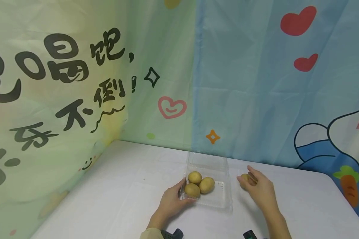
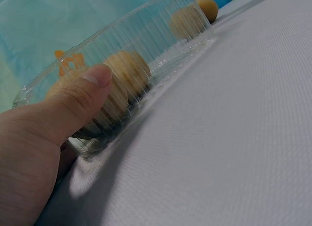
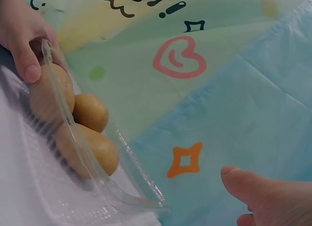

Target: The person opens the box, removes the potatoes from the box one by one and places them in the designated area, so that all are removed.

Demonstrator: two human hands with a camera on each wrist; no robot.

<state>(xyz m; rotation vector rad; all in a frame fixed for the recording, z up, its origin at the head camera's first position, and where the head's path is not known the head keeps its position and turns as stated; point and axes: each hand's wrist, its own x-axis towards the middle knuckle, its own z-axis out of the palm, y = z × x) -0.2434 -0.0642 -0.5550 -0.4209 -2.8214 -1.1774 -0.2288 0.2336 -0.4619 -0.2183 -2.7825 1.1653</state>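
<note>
Clear plastic clamshell (image 1: 218, 198) is gripped by left hand (image 1: 171, 201), three potatoes (image 1: 207, 185) inside beside grip; fourth potato (image 1: 244, 177) is pinched by right hand (image 1: 262, 190).

4 potatoes (image 1: 207, 185), 1 ctnr (image 1: 217, 199)

Open clr plastic box (image 1: 217, 199) holds 3 tan potatoes (image 1: 207, 185) on L, w/ 4th potato (image 1: 245, 177) to R.

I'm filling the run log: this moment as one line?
left hand: grips clear container; inside: three potatoes; right hand: at fourth potato, outside container
</note>
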